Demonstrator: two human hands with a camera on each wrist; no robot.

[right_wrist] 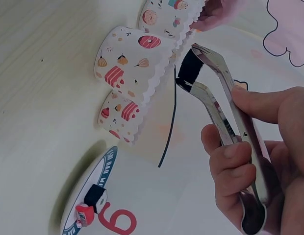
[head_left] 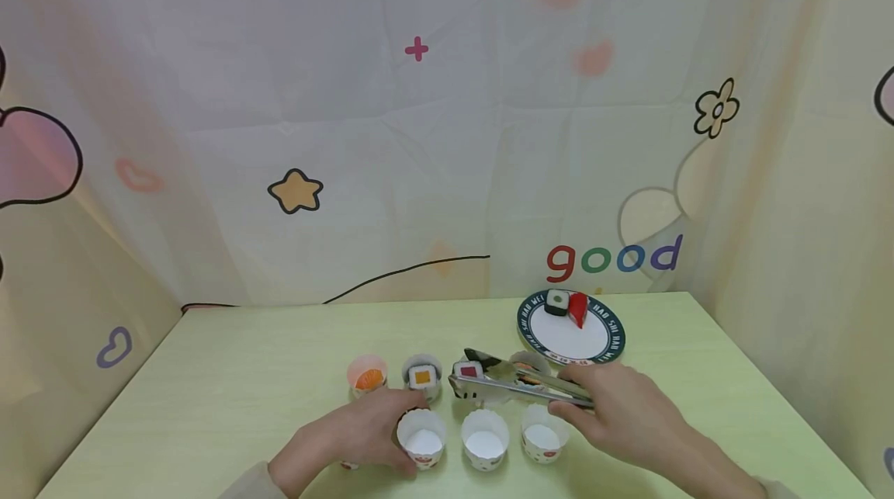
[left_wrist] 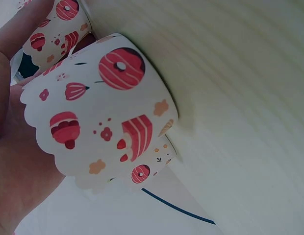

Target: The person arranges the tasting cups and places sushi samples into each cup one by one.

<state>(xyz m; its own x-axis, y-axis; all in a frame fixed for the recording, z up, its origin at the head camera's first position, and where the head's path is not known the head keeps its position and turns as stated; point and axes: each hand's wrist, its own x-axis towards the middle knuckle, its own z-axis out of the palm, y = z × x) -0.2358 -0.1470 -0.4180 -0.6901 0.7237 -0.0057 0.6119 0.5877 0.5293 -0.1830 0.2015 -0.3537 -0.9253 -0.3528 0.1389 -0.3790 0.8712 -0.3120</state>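
Note:
My right hand (head_left: 621, 406) grips metal tongs (head_left: 517, 392). Between the tong tips is a sushi roll piece (head_left: 468, 369) with white rice and a dark pink centre; its black wrap (right_wrist: 191, 67) shows in the right wrist view. It hangs over the back row of paper cups. My left hand (head_left: 370, 429) curls its fingers and thumb round the side of a white paper cup (head_left: 423, 441) in the front row. Another printed cup (left_wrist: 98, 112) lies close below the left wrist. Two more front cups, one in the middle (head_left: 485, 441) and one at right (head_left: 543, 437), hold nothing visible.
In the back row, one cup (head_left: 366, 367) holds an orange piece and another (head_left: 422, 365) a roll with an orange centre. The tongs partly hide the rightmost back cup (head_left: 531, 361). A blue-rimmed plate (head_left: 569, 340) carries a black-wrapped roll (head_left: 557, 303) and a red piece (head_left: 578, 308).

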